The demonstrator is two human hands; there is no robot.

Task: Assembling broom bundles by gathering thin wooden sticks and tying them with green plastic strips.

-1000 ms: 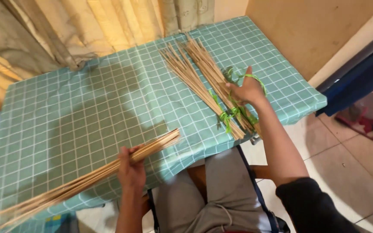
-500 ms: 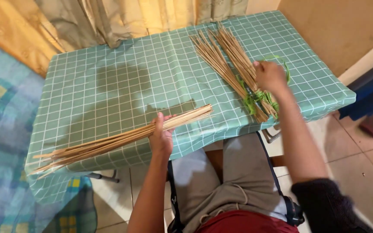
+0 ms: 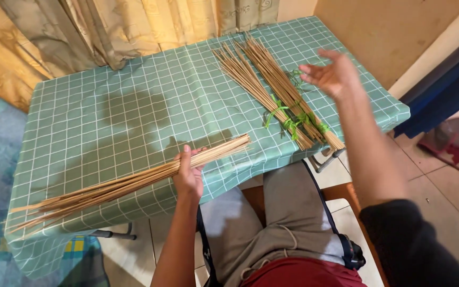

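Head view: left hand clamped round a loose stick bundle lying across the table, right hand open, empty, above the green-tied bundles; probably light, stiff, splay-prone, best gripped near the thick ends.

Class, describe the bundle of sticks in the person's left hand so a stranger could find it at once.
On the green checked tablecloth, look to the near edge. There the left hand grips a long loose bundle lying crosswise. Unlike the tied bundles on the far side, it has no green ties.
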